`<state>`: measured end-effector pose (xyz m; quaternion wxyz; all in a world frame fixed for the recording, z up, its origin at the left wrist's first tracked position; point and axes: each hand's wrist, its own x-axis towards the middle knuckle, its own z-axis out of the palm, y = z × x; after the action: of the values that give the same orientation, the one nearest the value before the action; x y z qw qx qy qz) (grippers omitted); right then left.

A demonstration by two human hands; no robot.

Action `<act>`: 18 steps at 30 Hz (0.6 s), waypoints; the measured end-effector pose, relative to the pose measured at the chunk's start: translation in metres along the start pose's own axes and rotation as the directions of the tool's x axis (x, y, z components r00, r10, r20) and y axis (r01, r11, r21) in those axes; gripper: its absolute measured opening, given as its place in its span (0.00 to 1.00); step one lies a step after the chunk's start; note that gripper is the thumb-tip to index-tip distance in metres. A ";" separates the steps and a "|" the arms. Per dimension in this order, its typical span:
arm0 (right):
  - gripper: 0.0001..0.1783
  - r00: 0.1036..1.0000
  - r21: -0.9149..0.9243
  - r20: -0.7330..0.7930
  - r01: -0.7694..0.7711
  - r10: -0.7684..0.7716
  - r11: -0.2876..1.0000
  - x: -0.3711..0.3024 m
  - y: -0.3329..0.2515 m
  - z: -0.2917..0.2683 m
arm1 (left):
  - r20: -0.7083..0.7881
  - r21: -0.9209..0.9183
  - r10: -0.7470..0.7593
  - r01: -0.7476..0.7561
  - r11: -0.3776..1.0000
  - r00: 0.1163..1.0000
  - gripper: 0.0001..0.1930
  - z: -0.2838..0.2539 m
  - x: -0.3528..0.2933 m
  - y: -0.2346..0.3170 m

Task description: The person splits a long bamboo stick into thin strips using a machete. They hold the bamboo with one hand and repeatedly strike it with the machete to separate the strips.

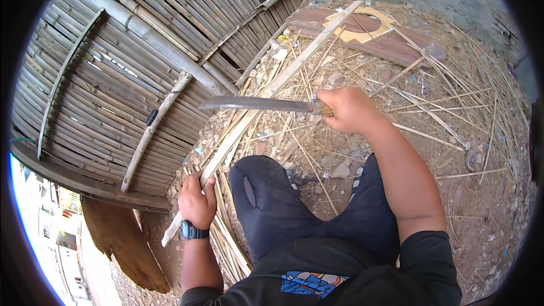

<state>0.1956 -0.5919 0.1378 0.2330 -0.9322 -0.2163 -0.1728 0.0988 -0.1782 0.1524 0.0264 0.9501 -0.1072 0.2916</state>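
The right hand (347, 110) clasps the knife (260, 103) by its handle, blade pointing left across the strip (309, 52); contact is unclear. The left hand (196, 203) grips the strip near its lower end. It slants over littered ground (362, 150), beside the bamboo wall (136, 37).

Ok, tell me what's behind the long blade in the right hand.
Behind the blade, a pale strip crosses littered ground, and the bamboo wall shows around the blade's tip. The stretch of strip directly behind the blade is covered, so I can't tell whether they touch.
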 end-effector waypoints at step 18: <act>0.14 0.992 -0.054 -0.010 0.125 -0.126 0.991 0.002 -0.013 0.007 | 0.044 -0.089 0.017 -0.013 0.996 0.999 0.16 -0.003 -0.012 0.004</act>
<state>0.1923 -0.5771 0.1374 0.1981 -0.9216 -0.2681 -0.1989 0.0864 -0.1790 0.1483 0.0641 0.9535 -0.1278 0.2654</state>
